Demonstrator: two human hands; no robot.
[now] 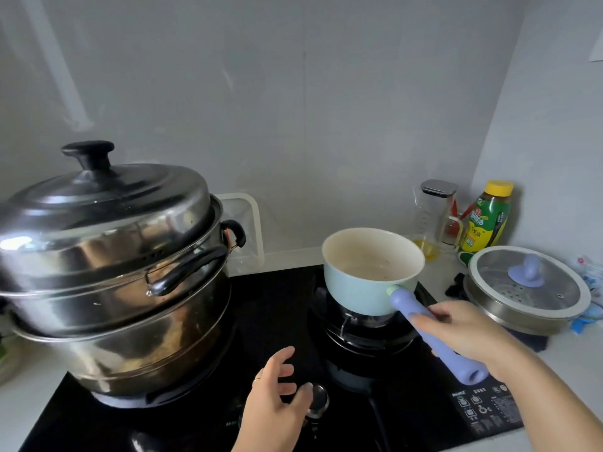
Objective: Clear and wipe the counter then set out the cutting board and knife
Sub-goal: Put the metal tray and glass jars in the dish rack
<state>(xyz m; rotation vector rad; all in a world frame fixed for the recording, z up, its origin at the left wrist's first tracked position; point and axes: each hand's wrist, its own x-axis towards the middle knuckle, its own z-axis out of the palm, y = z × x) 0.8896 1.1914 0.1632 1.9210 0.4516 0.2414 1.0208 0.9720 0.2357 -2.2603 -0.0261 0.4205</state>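
A small mint-green saucepan [359, 288] with a cream inside sits on the right burner [368, 334] of the black stove top [284, 308]. My right hand [470, 334] is closed around its lilac handle [408, 308]. My left hand [277, 399] hovers with fingers spread over the stove's front, its thumb at a round metal knob [318, 401]. A large steel steamer pot [107, 275] with a black-knobbed lid stands on the left burner. No cutting board or knife is in view.
On the white counter [567, 360] at right sit a steel steamer insert with a glass lid [525, 288], a yellow-capped sauce bottle [487, 216], a glass oil dispenser [430, 220] and blue packets [587, 314]. A clear container [244, 230] stands against the back wall.
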